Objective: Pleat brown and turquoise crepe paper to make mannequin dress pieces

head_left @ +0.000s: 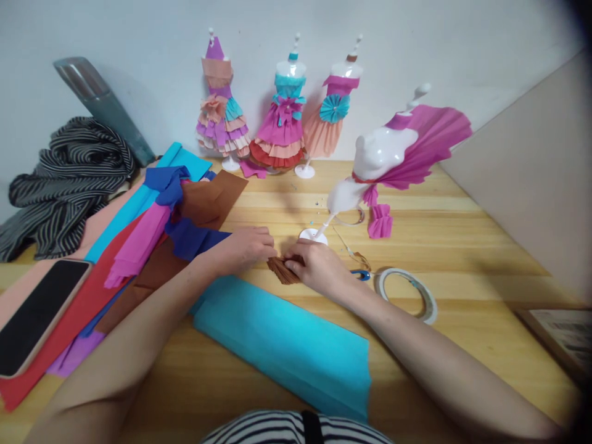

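Observation:
A small piece of brown crepe paper (283,272), folded in narrow pleats, lies between my two hands low over the table. My right hand (319,266) is closed, with thumb and fingers pinching the pleats at their right end. At the left end of the paper, my left hand (247,248) is closed too, its fingertips bent down against the edge; its thumb is mostly hidden. Just beyond my right hand, a white mannequin (382,151) leans on its stand, with a pleated magenta paper piece (428,148) fanning out from its back.
Turquoise crepe paper (287,342) lies in front of me. A tape roll (430,302) and blue-handled scissors (363,275) are at right. Three dressed mannequins (222,114) stand by the wall. Coloured paper (139,246), a phone (41,314) and striped cloth (69,185) fill the left.

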`<act>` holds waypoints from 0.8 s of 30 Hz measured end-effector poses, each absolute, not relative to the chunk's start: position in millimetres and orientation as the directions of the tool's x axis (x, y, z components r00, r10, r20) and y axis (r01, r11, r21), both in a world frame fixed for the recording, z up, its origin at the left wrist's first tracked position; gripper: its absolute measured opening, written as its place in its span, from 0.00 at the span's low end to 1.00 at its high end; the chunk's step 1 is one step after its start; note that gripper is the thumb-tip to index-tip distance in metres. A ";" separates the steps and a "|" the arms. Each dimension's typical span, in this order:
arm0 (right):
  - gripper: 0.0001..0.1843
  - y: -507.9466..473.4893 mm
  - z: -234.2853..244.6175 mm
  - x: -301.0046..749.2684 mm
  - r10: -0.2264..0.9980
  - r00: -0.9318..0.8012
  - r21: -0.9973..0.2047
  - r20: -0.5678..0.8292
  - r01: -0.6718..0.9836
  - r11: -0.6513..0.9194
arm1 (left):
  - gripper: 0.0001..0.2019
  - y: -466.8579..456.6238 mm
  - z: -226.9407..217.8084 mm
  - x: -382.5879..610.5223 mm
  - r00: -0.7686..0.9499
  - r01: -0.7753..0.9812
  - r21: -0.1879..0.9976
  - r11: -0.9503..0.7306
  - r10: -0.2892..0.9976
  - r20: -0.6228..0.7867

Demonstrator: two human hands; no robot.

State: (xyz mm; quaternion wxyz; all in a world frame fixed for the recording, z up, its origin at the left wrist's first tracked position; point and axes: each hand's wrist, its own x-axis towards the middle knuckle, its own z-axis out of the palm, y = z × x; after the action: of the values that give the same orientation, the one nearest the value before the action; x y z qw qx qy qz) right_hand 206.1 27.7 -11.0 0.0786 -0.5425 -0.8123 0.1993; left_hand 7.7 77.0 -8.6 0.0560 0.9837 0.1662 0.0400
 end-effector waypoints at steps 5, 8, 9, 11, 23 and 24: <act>0.07 27.3 -15.8 205.9 0.914 -0.401 -0.434 -0.068 0.836 0.335 | 0.10 77.0 -11.7 8.3 0.944 0.305 0.134 -0.943 0.318 0.090; 0.07 26.8 -16.9 206.1 0.914 -0.401 -0.442 -0.056 0.831 0.337 | 0.11 77.0 -13.7 8.8 0.948 0.291 0.121 -0.949 0.304 0.101; 0.07 26.5 -16.9 206.0 0.914 -0.403 -0.445 -0.053 0.829 0.340 | 0.11 76.8 -13.9 9.1 0.948 0.292 0.117 -0.949 0.303 0.098; 0.07 25.6 -16.8 205.6 0.911 -0.410 -0.451 -0.049 0.823 0.346 | 0.11 75.9 -13.5 10.1 0.947 0.299 0.106 -0.948 0.308 0.090; 0.05 24.8 -25.0 202.7 0.955 -0.296 -0.511 -0.032 0.826 0.239 | 0.13 72.8 -15.9 14.3 0.945 0.305 0.091 -0.948 0.313 0.090; 0.04 25.0 -25.9 202.9 0.958 -0.287 -0.524 -0.031 0.820 0.228 | 0.12 72.6 -16.1 14.7 0.945 0.308 0.091 -0.947 0.316 0.084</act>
State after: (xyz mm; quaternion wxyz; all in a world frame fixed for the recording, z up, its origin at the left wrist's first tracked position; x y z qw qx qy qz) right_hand 202.9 25.0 -25.9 0.1507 -0.5779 -0.7691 0.2277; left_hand 14.7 72.6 -16.1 0.0386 0.9854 0.1583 0.0488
